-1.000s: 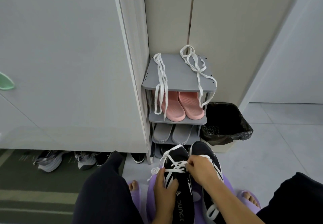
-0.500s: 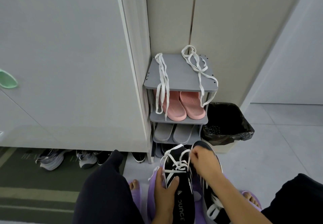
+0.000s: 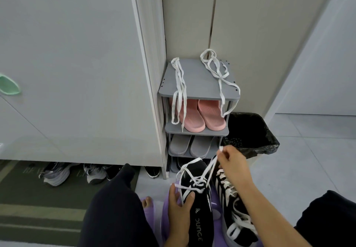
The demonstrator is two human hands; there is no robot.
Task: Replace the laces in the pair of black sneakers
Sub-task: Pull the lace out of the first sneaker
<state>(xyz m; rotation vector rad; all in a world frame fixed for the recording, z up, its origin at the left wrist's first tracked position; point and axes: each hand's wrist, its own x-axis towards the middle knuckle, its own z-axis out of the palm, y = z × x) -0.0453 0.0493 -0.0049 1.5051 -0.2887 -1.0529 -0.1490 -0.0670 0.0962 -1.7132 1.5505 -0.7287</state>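
Two black sneakers with white stripes rest on a purple stool (image 3: pixel 216 211) between my knees. My left hand (image 3: pixel 178 208) grips the left sneaker (image 3: pixel 198 204) at its side. My right hand (image 3: pixel 234 166) pinches that sneaker's white lace (image 3: pixel 209 168) and holds its end up, taut, above the toe. The right sneaker (image 3: pixel 234 208), laced in white, lies beside it, partly under my right forearm. Two loose white laces (image 3: pixel 179 92) (image 3: pixel 217 73) hang over the top of the grey shoe rack (image 3: pixel 200 85).
The rack holds pink slippers (image 3: pixel 202 116) and grey slippers (image 3: pixel 192 144). A bin with a black bag (image 3: pixel 250 131) stands right of it. More shoes (image 3: pixel 57 172) sit under the white cabinet at left, by a green mat (image 3: pixel 38 208).
My right hand has risen from the left sneaker's eyelets and pulled the lace up and to the right. My left hand keeps its hold on the sneaker.
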